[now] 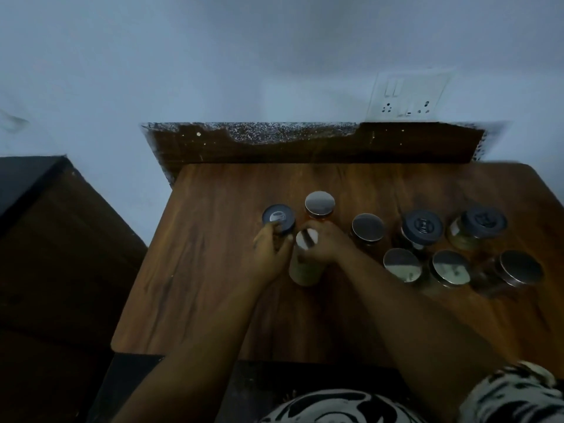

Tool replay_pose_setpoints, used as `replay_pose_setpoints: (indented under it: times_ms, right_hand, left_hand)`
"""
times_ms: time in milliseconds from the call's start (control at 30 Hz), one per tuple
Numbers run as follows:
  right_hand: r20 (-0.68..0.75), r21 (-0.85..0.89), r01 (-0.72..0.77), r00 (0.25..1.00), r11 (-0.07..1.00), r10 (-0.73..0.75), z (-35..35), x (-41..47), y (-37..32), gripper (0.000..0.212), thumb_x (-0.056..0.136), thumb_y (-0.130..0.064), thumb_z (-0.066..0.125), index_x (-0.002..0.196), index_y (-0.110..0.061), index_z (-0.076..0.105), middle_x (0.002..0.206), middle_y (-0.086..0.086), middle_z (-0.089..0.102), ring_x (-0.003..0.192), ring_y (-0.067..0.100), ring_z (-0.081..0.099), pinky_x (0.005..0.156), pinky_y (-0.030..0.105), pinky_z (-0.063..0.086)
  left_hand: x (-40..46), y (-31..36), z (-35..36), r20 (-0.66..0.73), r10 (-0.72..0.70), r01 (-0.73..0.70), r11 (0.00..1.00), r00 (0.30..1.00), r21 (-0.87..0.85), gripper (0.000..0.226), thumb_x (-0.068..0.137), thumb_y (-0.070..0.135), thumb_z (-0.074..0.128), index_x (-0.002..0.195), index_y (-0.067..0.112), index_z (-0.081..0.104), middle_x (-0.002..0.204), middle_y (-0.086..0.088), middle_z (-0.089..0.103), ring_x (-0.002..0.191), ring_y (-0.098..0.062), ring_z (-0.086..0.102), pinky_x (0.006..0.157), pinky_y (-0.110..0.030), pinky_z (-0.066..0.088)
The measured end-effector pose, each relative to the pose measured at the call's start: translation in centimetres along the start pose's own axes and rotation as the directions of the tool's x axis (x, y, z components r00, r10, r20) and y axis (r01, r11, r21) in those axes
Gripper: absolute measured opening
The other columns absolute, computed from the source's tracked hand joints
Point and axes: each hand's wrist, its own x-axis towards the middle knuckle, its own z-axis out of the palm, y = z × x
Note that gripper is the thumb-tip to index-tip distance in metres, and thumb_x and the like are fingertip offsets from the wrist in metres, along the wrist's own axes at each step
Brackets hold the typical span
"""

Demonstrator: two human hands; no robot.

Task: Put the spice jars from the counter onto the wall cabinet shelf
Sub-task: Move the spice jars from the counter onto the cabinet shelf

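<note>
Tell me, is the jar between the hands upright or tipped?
Tipped. The jar leans, its lid end toward the wall, the right hand on its lid and the left hand beside it.

wood-grain counter [213, 270], shiny metal lids [367, 226]

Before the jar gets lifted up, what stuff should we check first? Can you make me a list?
1. Both hands on the pale jar: ok, the left hand and right hand wrap it.
2. Its lid is shut: cannot tell, fingers and blur hide it.
3. The dark-lidded jar is clear of the grip: not ok, left fingertips touch it.
4. The orange jar behind has room: not ok, it sits close behind the hands.
5. The other jars stand upright: ok, the group on the counter to the right looks steady.
6. The cabinet shelf is ready: cannot tell, it is out of view.
</note>
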Motion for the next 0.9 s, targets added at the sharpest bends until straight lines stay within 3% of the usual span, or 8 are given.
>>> replay_pose_setpoints:
  times_ms: [133, 267, 367, 467, 567, 700, 767, 900]
  right_hand:
    - [-0.153, 0.222, 0.115, 0.985, 0.968, -0.081, -7.3, 0.3, -0.2, 0.07, 0.076, -0.043, 0.077, 0.139, -0.033, 0.048, 0.141, -0.01, 0.046, 0.127, 0.013, 0.044, 0.099, 0.034, 0.044]
    - [-0.15, 0.369, 0.169, 0.981, 0.914, -0.121, -13.2, 0.9, -1.2, 0.07, 0.071, -0.048, 0.076, 0.136, -0.04, 0.052, 0.139, -0.012, 0.051, 0.124, 0.011, 0.05, 0.1, 0.035, 0.048]
    - [-0.307, 0.596, 0.155, 0.951, 0.788, 0.045, -13.6, 1.5, -2.0, 0.071, 0.068, -0.051, 0.077, 0.133, -0.036, 0.053, 0.129, -0.003, 0.053, 0.104, 0.013, 0.059, 0.087, 0.035, 0.055]
    - [-0.371, 0.802, 0.112, 0.863, 0.587, 0.343, -12.8, 1.9, -2.7, 0.076, 0.064, -0.052, 0.079, 0.128, -0.033, 0.044, 0.115, 0.001, 0.054, 0.092, 0.019, 0.06, 0.076, 0.039, 0.057]
    - [-0.319, 0.859, 0.087, 0.861, 0.505, 0.396, -13.0, 2.6, -2.1, 0.063, 0.069, -0.043, 0.08, 0.116, -0.031, 0.038, 0.107, 0.002, 0.055, 0.09, 0.022, 0.06, 0.075, 0.041, 0.056]
    - [-0.297, 0.94, 0.197, 0.873, 0.278, 0.387, -15.0, 3.7, -1.4, 0.065, 0.07, -0.031, 0.081, 0.123, -0.019, 0.045, 0.113, 0.009, 0.059, 0.094, 0.026, 0.066, 0.075, 0.042, 0.059]
    - [-0.3, 0.94, 0.204, 0.876, 0.272, 0.378, -15.9, 4.1, -1.0, 0.065, 0.074, -0.028, 0.078, 0.127, -0.016, 0.044, 0.113, 0.009, 0.059, 0.094, 0.025, 0.065, 0.073, 0.038, 0.058]
    - [-0.227, 0.95, 0.125, 0.906, 0.286, 0.357, -17.1, 4.5, 0.5, 0.073, 0.074, -0.038, 0.076, 0.131, -0.013, 0.039, 0.116, 0.014, 0.059, 0.094, 0.03, 0.066, 0.064, 0.038, 0.056]
  left_hand:
    - [1.9, 3.2, 0.6, 0.094, -0.18, 0.203, 0.859, 0.979, -0.47, 0.058, 0.093, 0.059, 0.047, 0.141, 0.029, 0.039, 0.13, 0.0, 0.057, 0.118, -0.02, 0.058, 0.093, -0.039, 0.054]
    - [3.1, 7.7, 2.3, 0.471, -0.292, 0.551, 0.355, 0.833, -0.755, 0.053, 0.097, 0.054, 0.038, 0.127, 0.015, 0.058, 0.129, -0.017, 0.059, 0.121, -0.037, 0.054, 0.099, -0.053, 0.045]
    - [4.2, 10.3, 3.4, 0.542, -0.225, 0.58, 0.165, 0.81, -0.798, 0.055, 0.093, 0.053, 0.044, 0.127, 0.013, 0.059, 0.122, -0.017, 0.064, 0.114, -0.034, 0.057, 0.099, -0.047, 0.046]
    - [6.3, 12.3, 4.0, 0.473, -0.22, 0.521, 0.386, 0.853, -0.761, 0.05, 0.095, 0.052, 0.044, 0.125, 0.014, 0.058, 0.117, -0.014, 0.067, 0.105, -0.027, 0.064, 0.086, -0.04, 0.053]
    - [8.3, 12.7, 4.3, 0.329, -0.206, 0.382, 0.632, 0.921, -0.674, 0.048, 0.094, 0.045, 0.053, 0.125, 0.008, 0.059, 0.116, -0.016, 0.068, 0.101, -0.028, 0.068, 0.076, -0.037, 0.056]
    - [9.0, 13.6, 4.5, 0.439, -0.164, 0.46, 0.483, 0.884, -0.745, 0.049, 0.097, 0.045, 0.04, 0.124, 0.009, 0.059, 0.119, -0.017, 0.067, 0.107, -0.03, 0.063, 0.095, -0.043, 0.048]
    - [9.5, 14.1, 5.1, 0.477, -0.159, 0.49, 0.477, 0.864, -0.729, 0.052, 0.097, 0.046, 0.037, 0.128, 0.008, 0.055, 0.124, -0.02, 0.064, 0.11, -0.03, 0.062, 0.097, -0.042, 0.048]
    - [10.2, 15.6, 6.2, 0.204, -0.04, 0.139, 0.855, 0.978, -0.499, 0.033, 0.09, 0.035, 0.062, 0.119, 0.019, 0.056, 0.112, -0.008, 0.065, 0.099, -0.021, 0.065, 0.074, -0.028, 0.059]
